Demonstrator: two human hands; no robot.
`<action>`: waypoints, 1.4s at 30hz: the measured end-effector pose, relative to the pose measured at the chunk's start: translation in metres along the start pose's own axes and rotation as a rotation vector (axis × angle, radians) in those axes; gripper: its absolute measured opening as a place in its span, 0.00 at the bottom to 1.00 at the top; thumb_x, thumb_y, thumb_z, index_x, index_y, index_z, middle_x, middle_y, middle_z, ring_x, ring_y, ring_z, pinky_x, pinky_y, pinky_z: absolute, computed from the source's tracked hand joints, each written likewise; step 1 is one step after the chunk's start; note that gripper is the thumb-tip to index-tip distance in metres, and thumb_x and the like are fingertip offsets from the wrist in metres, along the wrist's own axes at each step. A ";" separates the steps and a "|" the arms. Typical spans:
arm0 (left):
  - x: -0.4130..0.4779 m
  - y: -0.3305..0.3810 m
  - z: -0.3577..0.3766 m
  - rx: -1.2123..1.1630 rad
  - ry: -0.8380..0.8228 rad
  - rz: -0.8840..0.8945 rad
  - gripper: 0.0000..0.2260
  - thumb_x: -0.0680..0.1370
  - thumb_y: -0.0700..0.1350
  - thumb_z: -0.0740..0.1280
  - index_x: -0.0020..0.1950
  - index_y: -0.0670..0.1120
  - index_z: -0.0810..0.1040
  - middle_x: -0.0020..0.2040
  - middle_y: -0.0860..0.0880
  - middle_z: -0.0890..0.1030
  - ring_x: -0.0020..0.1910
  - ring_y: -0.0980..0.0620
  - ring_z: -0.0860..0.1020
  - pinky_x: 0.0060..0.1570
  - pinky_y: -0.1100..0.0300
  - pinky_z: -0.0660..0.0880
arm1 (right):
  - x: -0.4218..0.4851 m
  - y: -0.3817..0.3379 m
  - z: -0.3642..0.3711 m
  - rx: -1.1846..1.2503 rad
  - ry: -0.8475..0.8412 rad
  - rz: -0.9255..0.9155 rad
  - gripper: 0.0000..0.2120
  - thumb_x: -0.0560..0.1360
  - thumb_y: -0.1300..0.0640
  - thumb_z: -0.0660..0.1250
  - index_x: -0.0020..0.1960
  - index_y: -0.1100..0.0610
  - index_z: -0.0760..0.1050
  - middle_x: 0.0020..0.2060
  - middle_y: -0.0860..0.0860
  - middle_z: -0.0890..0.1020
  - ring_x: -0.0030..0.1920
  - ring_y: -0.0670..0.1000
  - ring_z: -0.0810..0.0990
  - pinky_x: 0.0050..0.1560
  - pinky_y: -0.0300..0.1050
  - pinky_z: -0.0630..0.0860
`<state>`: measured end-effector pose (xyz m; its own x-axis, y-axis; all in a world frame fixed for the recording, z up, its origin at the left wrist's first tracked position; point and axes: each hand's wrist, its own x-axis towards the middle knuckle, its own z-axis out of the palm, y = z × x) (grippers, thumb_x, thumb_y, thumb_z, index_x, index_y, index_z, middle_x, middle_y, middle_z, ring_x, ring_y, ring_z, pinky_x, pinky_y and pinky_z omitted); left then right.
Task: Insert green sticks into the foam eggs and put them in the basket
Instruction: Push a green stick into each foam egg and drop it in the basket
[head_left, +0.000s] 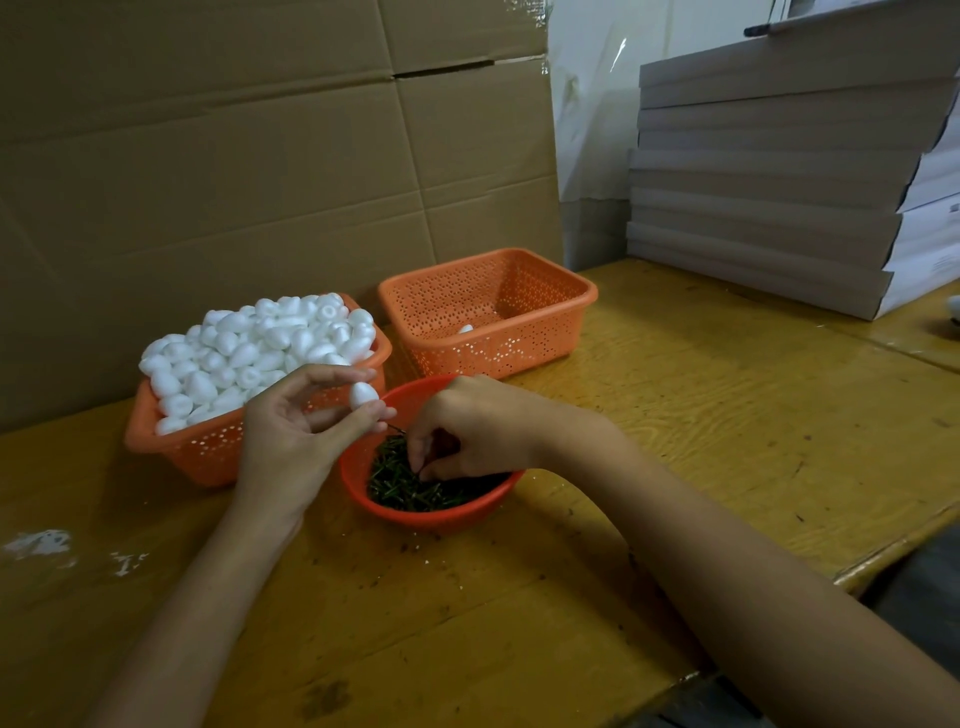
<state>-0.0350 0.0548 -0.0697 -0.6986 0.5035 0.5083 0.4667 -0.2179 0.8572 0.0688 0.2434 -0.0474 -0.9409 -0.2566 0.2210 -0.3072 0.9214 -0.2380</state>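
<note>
Right grip pinches green sticks inside the red bowl, while left grip, just above its left rim, pinches one foam egg.

Yellowish wooden counter, scratched, with dark specks. At left, orange basket heaped with foam eggs; just beside, farther back, second orange basket, one egg showing inside. In front of both, red bowl of green sticks. Far right, stack of flat boxes; near left edge, white crumbs.
</note>
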 end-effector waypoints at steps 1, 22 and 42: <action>0.000 0.001 0.000 -0.002 0.010 -0.006 0.11 0.71 0.39 0.78 0.52 0.46 0.85 0.53 0.47 0.89 0.46 0.42 0.89 0.46 0.58 0.85 | 0.000 0.000 0.000 0.000 0.002 0.000 0.06 0.75 0.55 0.76 0.52 0.48 0.86 0.49 0.41 0.86 0.51 0.41 0.82 0.54 0.45 0.78; 0.002 0.000 -0.004 -0.062 0.081 -0.058 0.10 0.77 0.33 0.75 0.58 0.41 0.84 0.58 0.44 0.87 0.47 0.40 0.89 0.45 0.57 0.86 | 0.000 0.001 0.001 0.006 0.007 -0.003 0.05 0.76 0.55 0.76 0.51 0.48 0.86 0.49 0.41 0.86 0.51 0.42 0.82 0.55 0.48 0.79; 0.002 -0.001 -0.003 -0.061 0.025 -0.062 0.08 0.79 0.32 0.72 0.57 0.40 0.82 0.60 0.45 0.87 0.50 0.40 0.89 0.46 0.57 0.86 | 0.000 0.000 0.001 0.017 0.005 0.000 0.06 0.75 0.56 0.76 0.51 0.48 0.85 0.49 0.41 0.86 0.50 0.39 0.80 0.52 0.41 0.76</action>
<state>-0.0387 0.0532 -0.0693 -0.7390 0.4968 0.4551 0.3887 -0.2374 0.8903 0.0685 0.2433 -0.0480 -0.9401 -0.2553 0.2259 -0.3098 0.9163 -0.2537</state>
